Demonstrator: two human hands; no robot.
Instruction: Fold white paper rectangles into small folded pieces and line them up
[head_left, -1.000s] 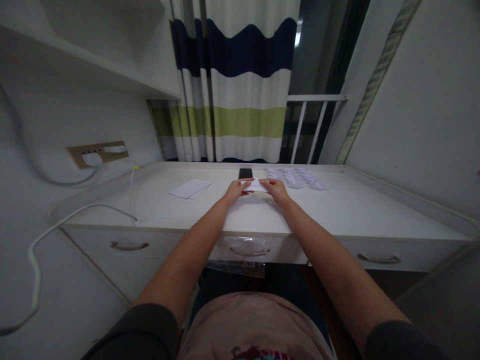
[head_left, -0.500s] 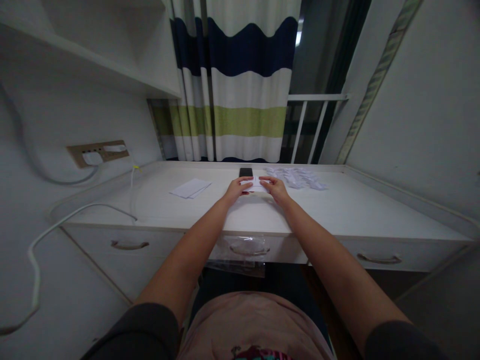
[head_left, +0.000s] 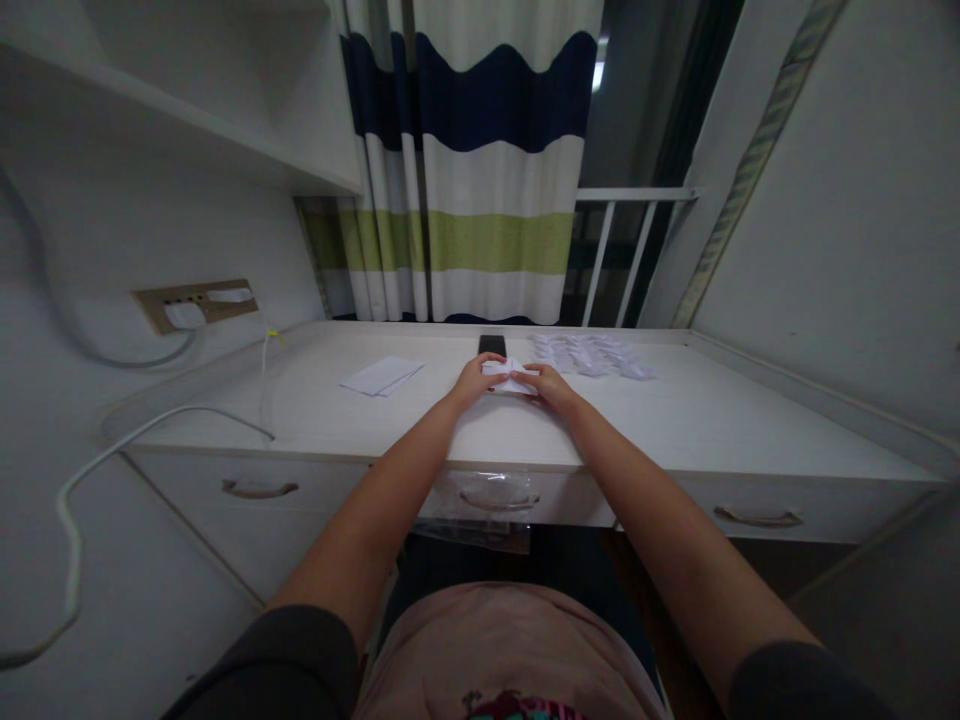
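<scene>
A small sheet of white paper [head_left: 513, 384], partly folded with a pointed top, is held between my two hands above the desk. My left hand [head_left: 474, 380] grips its left side, thumb in front and fingers behind. On the right side, my right hand [head_left: 552, 384] pinches it the same way, with the thumb near the paper's middle. Behind the paper lies a black phone-like object [head_left: 492, 345], partly covered by it. Several folded white paper pieces [head_left: 589, 355] lie in rows at the back right. Flat white sheets [head_left: 381, 376] rest to the left.
The white desk [head_left: 675, 425] has drawers along its front, and a clear plastic bag [head_left: 480, 495] hangs at the middle one. A white cable [head_left: 195, 410] crosses the left end below a wall socket [head_left: 196, 304]. A striped curtain [head_left: 499, 180] hangs behind.
The paper between my hands has changed shape, now showing a pointed top. My right thumb has moved inward and slightly down toward the paper's middle. The other things stay put.
</scene>
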